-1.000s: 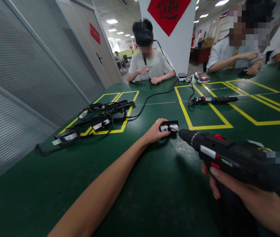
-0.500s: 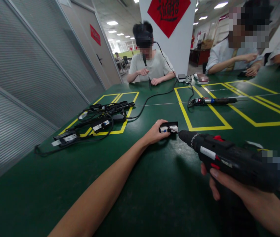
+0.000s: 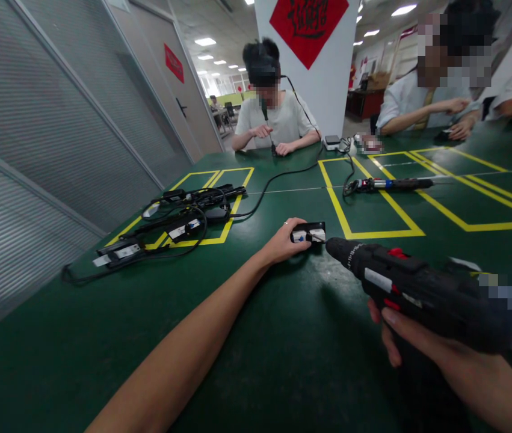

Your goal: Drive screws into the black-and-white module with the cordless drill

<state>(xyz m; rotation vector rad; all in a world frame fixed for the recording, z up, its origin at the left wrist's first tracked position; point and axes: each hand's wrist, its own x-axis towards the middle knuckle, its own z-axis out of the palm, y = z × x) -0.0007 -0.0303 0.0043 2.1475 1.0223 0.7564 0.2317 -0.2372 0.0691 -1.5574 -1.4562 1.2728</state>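
A small black device with a white label (image 3: pixel 315 233) rests on the green table (image 3: pixel 256 337) near the middle of the view. My left hand (image 3: pixel 285 242) grips its left end between thumb and fingers. On the right, my right hand (image 3: pixel 422 343) is wrapped round the handle of a black power drill (image 3: pixel 418 288) with red parts. The drill points left, its chuck just right of the device. A thin bit reaches the device's face; whether it sits in a screw is too small to tell.
Black devices with tangled cables (image 3: pixel 186 225) lie at the left, over yellow tape frames. A cabled black tool (image 3: pixel 391 184) lies at the back right. Across the table, a person (image 3: pixel 278 114) holds a screwdriver; another person (image 3: pixel 431 108) sits further right.
The drill and my right hand have shifted very slightly to the left. My left hand and the device have hardly moved.
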